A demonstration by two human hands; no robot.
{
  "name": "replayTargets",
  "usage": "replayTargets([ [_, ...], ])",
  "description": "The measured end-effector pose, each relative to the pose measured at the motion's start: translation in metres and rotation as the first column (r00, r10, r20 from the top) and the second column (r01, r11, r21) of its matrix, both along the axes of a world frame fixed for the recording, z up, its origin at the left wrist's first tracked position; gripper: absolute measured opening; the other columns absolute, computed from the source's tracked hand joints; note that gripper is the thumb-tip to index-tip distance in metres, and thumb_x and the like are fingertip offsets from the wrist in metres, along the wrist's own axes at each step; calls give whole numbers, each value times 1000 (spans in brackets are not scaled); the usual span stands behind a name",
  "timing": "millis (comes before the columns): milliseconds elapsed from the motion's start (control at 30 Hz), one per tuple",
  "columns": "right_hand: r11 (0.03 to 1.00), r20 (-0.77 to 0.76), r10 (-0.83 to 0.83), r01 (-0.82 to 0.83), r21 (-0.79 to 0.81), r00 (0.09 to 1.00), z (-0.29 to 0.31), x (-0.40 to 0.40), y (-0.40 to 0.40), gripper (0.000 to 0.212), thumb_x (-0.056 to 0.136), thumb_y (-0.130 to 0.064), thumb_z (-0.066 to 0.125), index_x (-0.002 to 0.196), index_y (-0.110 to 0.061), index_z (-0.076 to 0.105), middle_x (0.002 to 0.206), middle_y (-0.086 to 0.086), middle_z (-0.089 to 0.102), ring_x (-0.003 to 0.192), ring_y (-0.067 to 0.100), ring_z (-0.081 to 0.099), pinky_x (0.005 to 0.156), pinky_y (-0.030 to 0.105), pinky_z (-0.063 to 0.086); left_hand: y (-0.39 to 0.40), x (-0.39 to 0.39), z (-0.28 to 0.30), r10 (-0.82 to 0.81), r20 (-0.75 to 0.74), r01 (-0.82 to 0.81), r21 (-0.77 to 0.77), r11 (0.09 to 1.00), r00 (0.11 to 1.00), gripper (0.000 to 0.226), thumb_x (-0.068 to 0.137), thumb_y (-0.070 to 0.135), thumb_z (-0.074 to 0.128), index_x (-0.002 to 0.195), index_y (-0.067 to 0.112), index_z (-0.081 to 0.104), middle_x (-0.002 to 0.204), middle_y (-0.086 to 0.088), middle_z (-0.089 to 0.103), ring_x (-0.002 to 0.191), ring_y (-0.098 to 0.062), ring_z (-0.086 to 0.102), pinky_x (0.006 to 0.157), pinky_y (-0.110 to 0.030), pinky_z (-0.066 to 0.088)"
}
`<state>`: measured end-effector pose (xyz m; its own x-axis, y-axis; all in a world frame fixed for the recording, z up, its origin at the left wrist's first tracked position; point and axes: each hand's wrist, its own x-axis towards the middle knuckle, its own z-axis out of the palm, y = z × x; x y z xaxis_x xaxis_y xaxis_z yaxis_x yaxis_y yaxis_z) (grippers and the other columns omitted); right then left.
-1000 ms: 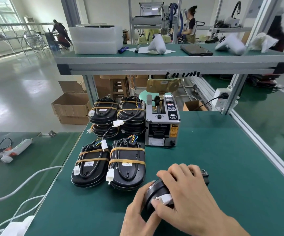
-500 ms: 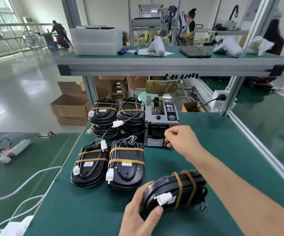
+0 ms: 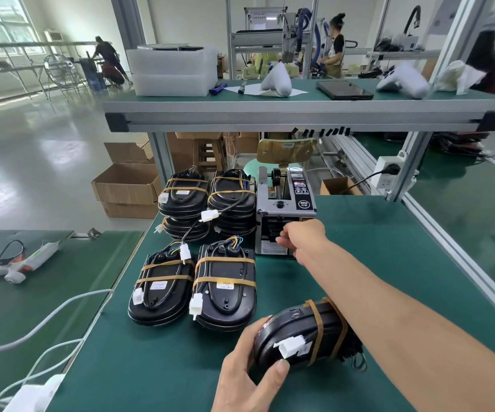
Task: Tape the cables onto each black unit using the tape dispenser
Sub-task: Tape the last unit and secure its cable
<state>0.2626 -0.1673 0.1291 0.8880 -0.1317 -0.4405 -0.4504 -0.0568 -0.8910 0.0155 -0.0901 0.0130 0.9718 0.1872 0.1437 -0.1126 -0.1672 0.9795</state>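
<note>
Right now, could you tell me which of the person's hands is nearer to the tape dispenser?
The right hand. It is at the front of the tape dispenser, fingers at its outlet. The left hand is well back toward the person, gripping the black unit on the table.

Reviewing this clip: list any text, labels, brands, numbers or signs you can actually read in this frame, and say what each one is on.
Nothing here reads with certainty.
Tape dispenser, round black badge: white letters, too blurred to quote.
Tape dispenser, black panel stickers: icons and small print, unreadable.
Tape dispenser, white front label beside the right hand: too small.
Taped black units, white stickers: print too small.
Held black unit in the left hand: no readable text.
</note>
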Motion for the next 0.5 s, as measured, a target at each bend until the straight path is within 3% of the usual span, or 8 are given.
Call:
replayTargets([
  [167, 990, -21, -140, 140, 10, 990, -5, 7, 9, 22, 97, 2, 61, 119, 0, 62, 93, 14, 74, 41, 20, 65, 41, 24, 47, 0, 0, -1, 13, -1, -13, 3, 1000, 1000, 74, 86, 67, 80, 149, 38, 54, 134, 0, 74, 127, -24, 70, 108, -39, 54],
  [267, 981, -17, -195, 195, -4, 981, -8, 8, 16, 20, 94, 0, 70, 112, 2, 63, 63, 10, 69, 44, 20, 68, 47, 28, 54, 0, 1, -2, 21, -7, -21, 0, 1000, 1000, 75, 86, 66, 81, 150, 37, 54, 134, -1, 74, 127, -24, 70, 108, -45, 51],
  [400, 970, -26, -239, 240, 32, 971, -11, 11, 22, 20, 90, 1, 74, 106, 7, 63, 58, 11, 65, 56, 25, 73, 69, 39, 65, -1, 0, 1, 25, -14, -25, 13, 1000, 1000, 75, 85, 68, 81, 149, 39, 54, 134, 1, 75, 127, -22, 70, 106, -30, 54],
  [500, 958, -23, -279, 280, 55, 960, -14, 12, 26, 19, 90, -1, 76, 100, 4, 60, 58, 10, 62, 58, 27, 72, 71, 41, 65, -1, -1, 2, 25, -3, -25, 3, 1000, 1000, 75, 82, 72, 80, 147, 42, 55, 132, 3, 76, 125, -20, 71, 103, -25, 53],
])
